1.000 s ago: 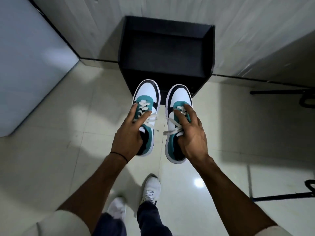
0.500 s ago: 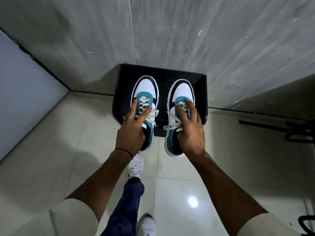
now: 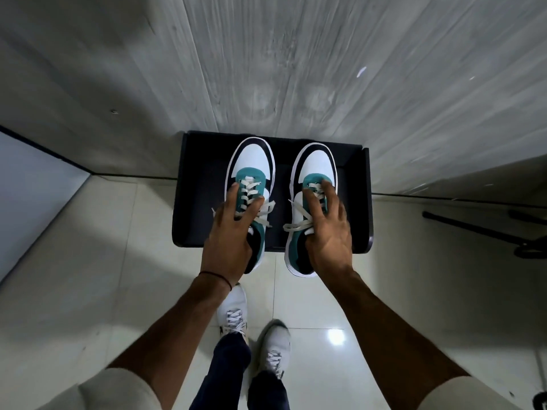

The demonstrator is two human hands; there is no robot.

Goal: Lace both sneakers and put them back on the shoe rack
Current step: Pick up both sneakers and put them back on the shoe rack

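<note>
Two white, teal and black sneakers with white laces point away from me over the black shoe rack (image 3: 195, 202). My left hand (image 3: 229, 241) grips the left sneaker (image 3: 251, 170) by its laced tongue and collar. My right hand (image 3: 328, 232) grips the right sneaker (image 3: 315, 167) the same way, fingers over the laces. Both toes are above the rack's top; both heels stick out past its front edge. Whether the soles touch the rack I cannot tell.
The rack stands against a grey wood-grain wall (image 3: 296, 69). Glossy pale floor tiles (image 3: 88, 276) lie below, with my own feet in white shoes (image 3: 233, 313) just in front of the rack. Black metal legs (image 3: 473, 229) lie on the floor at the right.
I have stepped closer to the rack, and both hands have carried the sneakers forward over its top.
</note>
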